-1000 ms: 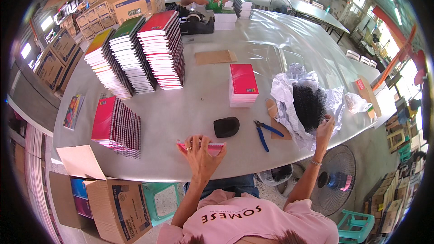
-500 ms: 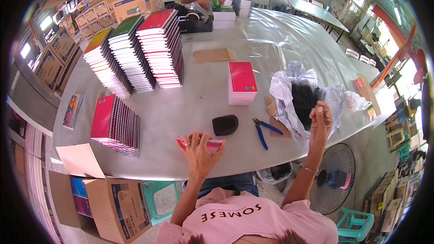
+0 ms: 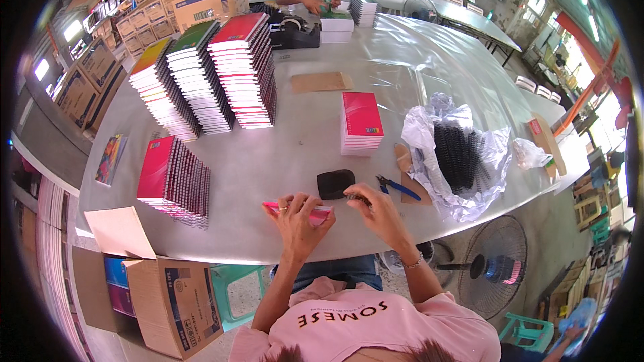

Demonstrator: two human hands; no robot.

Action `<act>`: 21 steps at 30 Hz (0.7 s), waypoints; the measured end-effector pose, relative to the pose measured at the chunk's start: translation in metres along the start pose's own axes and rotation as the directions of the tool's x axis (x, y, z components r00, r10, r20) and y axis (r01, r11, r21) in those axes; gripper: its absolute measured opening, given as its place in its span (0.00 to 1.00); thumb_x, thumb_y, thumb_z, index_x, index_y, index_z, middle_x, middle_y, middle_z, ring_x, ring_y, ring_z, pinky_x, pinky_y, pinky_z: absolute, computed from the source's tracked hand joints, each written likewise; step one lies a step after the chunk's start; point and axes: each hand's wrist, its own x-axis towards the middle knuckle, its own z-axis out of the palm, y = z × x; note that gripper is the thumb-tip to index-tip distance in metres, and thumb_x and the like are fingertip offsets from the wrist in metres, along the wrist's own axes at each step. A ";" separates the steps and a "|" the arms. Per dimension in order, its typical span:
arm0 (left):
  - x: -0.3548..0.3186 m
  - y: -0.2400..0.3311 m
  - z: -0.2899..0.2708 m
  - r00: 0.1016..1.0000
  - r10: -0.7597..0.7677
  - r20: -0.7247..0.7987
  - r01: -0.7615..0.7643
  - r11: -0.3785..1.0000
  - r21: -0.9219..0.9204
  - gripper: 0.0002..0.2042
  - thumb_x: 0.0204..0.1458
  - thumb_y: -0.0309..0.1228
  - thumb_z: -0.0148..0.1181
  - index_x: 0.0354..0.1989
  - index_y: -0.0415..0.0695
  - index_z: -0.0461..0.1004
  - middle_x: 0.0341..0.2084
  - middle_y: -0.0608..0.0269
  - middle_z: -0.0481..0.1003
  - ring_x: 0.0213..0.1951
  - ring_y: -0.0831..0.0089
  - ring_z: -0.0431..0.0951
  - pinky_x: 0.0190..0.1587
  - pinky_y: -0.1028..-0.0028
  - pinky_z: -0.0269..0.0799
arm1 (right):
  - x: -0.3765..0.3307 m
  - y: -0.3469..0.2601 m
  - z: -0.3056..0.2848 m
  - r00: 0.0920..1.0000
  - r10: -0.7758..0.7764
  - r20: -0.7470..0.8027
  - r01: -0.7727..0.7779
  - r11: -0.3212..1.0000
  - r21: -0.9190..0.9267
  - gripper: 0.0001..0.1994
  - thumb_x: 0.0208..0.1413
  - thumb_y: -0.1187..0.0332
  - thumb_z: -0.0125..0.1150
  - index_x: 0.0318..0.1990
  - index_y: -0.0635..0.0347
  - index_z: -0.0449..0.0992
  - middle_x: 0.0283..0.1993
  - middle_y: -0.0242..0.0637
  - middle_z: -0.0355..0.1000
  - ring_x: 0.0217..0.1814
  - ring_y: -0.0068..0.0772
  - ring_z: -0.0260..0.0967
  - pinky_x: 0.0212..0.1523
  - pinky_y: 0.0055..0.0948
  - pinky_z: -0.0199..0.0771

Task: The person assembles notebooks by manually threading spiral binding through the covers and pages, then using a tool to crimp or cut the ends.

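While the left hand (image 3: 295,224) grasped a thin, red-covered paper notebook (image 3: 321,215) between thumb and fingers, the right hand (image 3: 381,214), near it, pinched a small, dark, indistinct piece (image 3: 355,197) over the smooth grey table (image 3: 268,167).

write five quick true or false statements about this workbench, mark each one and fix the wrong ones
1. The left hand holds a pink-red notebook. True.
2. The right hand grips the blue-handled pliers. False: the blue-handled pliers lie on the table.
3. Black spiral binding coils lie in crumpled white wrapping paper. True.
4. Of the three tall notebook stacks side by side, the middle stack has a yellow cover on top. False: the middle stack has a green cover on top.
5. An open cardboard box stands to the person's left, below the table's near edge. True.
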 end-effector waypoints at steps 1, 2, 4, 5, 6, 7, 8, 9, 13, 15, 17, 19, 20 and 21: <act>0.001 0.001 -0.001 1.000 0.006 0.005 -0.006 1.000 0.002 0.11 0.36 0.36 0.73 0.29 0.52 0.78 0.31 0.69 0.74 0.45 0.60 0.70 0.52 0.56 0.59 | 0.000 0.004 0.005 1.000 -0.030 -0.004 0.030 1.000 -0.008 0.09 0.59 0.74 0.59 0.47 0.64 0.74 0.40 0.43 0.76 0.37 0.38 0.74 0.38 0.29 0.72; 0.001 0.002 -0.002 1.000 0.011 0.010 -0.011 1.000 0.004 0.12 0.36 0.36 0.74 0.29 0.53 0.78 0.32 0.69 0.74 0.45 0.61 0.70 0.52 0.57 0.59 | 0.000 0.009 0.011 0.998 -0.061 -0.007 0.060 0.998 -0.016 0.09 0.59 0.74 0.60 0.46 0.64 0.74 0.40 0.45 0.76 0.37 0.41 0.74 0.38 0.30 0.71; 0.002 0.001 -0.001 1.000 0.016 0.009 -0.016 1.000 0.026 0.12 0.37 0.37 0.74 0.31 0.53 0.78 0.32 0.69 0.74 0.45 0.61 0.69 0.53 0.57 0.59 | 0.000 0.012 0.015 0.996 -0.092 0.010 0.092 0.995 -0.043 0.09 0.58 0.74 0.60 0.46 0.64 0.75 0.39 0.46 0.76 0.36 0.45 0.73 0.38 0.33 0.71; 0.002 -0.001 -0.001 1.000 0.018 0.009 -0.018 0.999 0.038 0.13 0.37 0.38 0.74 0.31 0.54 0.79 0.33 0.70 0.74 0.45 0.61 0.69 0.53 0.57 0.58 | 0.000 0.013 0.016 0.995 -0.093 0.031 0.095 0.994 -0.062 0.09 0.58 0.73 0.61 0.46 0.64 0.75 0.39 0.46 0.76 0.36 0.46 0.73 0.38 0.34 0.70; 0.001 -0.004 -0.001 0.999 0.013 0.039 -0.014 1.000 0.027 0.13 0.39 0.39 0.73 0.33 0.55 0.79 0.34 0.72 0.74 0.46 0.63 0.69 0.54 0.53 0.55 | -0.001 0.013 0.017 0.994 -0.094 0.051 0.098 0.992 -0.080 0.10 0.58 0.73 0.61 0.46 0.63 0.76 0.39 0.46 0.76 0.37 0.47 0.72 0.39 0.36 0.70; 0.001 -0.008 -0.001 0.998 0.007 0.069 -0.008 1.000 0.015 0.12 0.41 0.40 0.72 0.34 0.56 0.79 0.35 0.75 0.74 0.47 0.66 0.69 0.56 0.49 0.51 | -0.001 0.012 0.017 0.994 -0.093 0.058 0.098 0.990 -0.098 0.10 0.58 0.73 0.61 0.46 0.63 0.76 0.39 0.45 0.75 0.37 0.48 0.72 0.40 0.36 0.69; 0.001 -0.011 -0.001 0.995 0.002 0.098 -0.003 1.000 0.004 0.12 0.43 0.42 0.71 0.36 0.57 0.79 0.37 0.77 0.74 0.48 0.68 0.69 0.58 0.44 0.48 | -0.002 0.011 0.017 0.994 -0.092 0.064 0.099 0.988 -0.115 0.10 0.58 0.73 0.61 0.46 0.63 0.76 0.39 0.45 0.75 0.38 0.49 0.71 0.41 0.37 0.68; 0.000 -0.012 -0.001 0.994 0.010 0.109 -0.011 1.000 0.012 0.12 0.44 0.41 0.71 0.37 0.58 0.79 0.37 0.77 0.74 0.48 0.68 0.68 0.57 0.44 0.48 | -0.003 0.009 0.017 0.993 -0.091 0.071 0.100 0.986 -0.133 0.10 0.58 0.72 0.61 0.46 0.63 0.76 0.39 0.44 0.75 0.38 0.50 0.71 0.41 0.38 0.67; 0.004 -0.013 -0.008 0.988 0.034 0.153 -0.037 0.999 0.017 0.12 0.46 0.39 0.69 0.40 0.59 0.79 0.38 0.76 0.74 0.49 0.68 0.68 0.56 0.46 0.49 | -0.004 0.006 0.018 0.991 -0.123 0.055 0.129 0.983 -0.127 0.10 0.58 0.72 0.60 0.47 0.62 0.75 0.41 0.42 0.74 0.40 0.50 0.70 0.44 0.39 0.66; 0.006 -0.013 -0.010 0.987 0.045 0.153 -0.046 0.999 0.002 0.12 0.45 0.37 0.69 0.39 0.58 0.80 0.37 0.75 0.74 0.48 0.66 0.68 0.56 0.49 0.51 | -0.004 0.009 0.018 0.986 -0.152 0.069 0.160 0.979 -0.130 0.11 0.58 0.73 0.59 0.48 0.62 0.75 0.41 0.43 0.74 0.40 0.49 0.70 0.44 0.38 0.66; 0.008 -0.012 -0.010 0.989 0.061 0.135 -0.059 0.998 -0.014 0.11 0.43 0.36 0.70 0.38 0.56 0.81 0.36 0.71 0.74 0.46 0.63 0.68 0.55 0.54 0.54 | -0.003 0.010 0.019 0.985 -0.166 0.041 0.170 0.979 -0.109 0.11 0.59 0.74 0.58 0.49 0.62 0.74 0.41 0.43 0.74 0.40 0.48 0.72 0.45 0.38 0.67; 0.009 -0.012 -0.010 0.988 0.056 0.147 -0.053 0.998 -0.026 0.11 0.43 0.36 0.70 0.38 0.56 0.81 0.36 0.71 0.74 0.46 0.63 0.68 0.55 0.54 0.54 | -0.004 0.010 0.022 0.992 -0.127 0.004 0.128 0.991 -0.042 0.11 0.60 0.75 0.57 0.49 0.63 0.73 0.41 0.43 0.75 0.40 0.46 0.73 0.45 0.37 0.68; 0.009 -0.013 -0.010 0.987 0.054 0.154 -0.050 0.998 -0.032 0.11 0.43 0.36 0.70 0.38 0.56 0.82 0.36 0.71 0.74 0.46 0.63 0.68 0.55 0.54 0.54 | -0.005 0.011 0.024 0.997 -0.081 -0.017 0.081 0.997 0.016 0.10 0.60 0.76 0.56 0.49 0.63 0.72 0.40 0.44 0.75 0.40 0.46 0.74 0.45 0.36 0.68; 0.009 -0.013 -0.009 0.986 0.047 0.160 -0.039 0.998 -0.051 0.11 0.43 0.35 0.70 0.38 0.56 0.82 0.36 0.71 0.74 0.46 0.63 0.67 0.55 0.54 0.54 | -0.005 0.012 0.025 0.999 -0.033 -0.035 0.035 0.997 0.074 0.10 0.61 0.76 0.56 0.49 0.63 0.72 0.40 0.44 0.75 0.40 0.45 0.75 0.45 0.35 0.69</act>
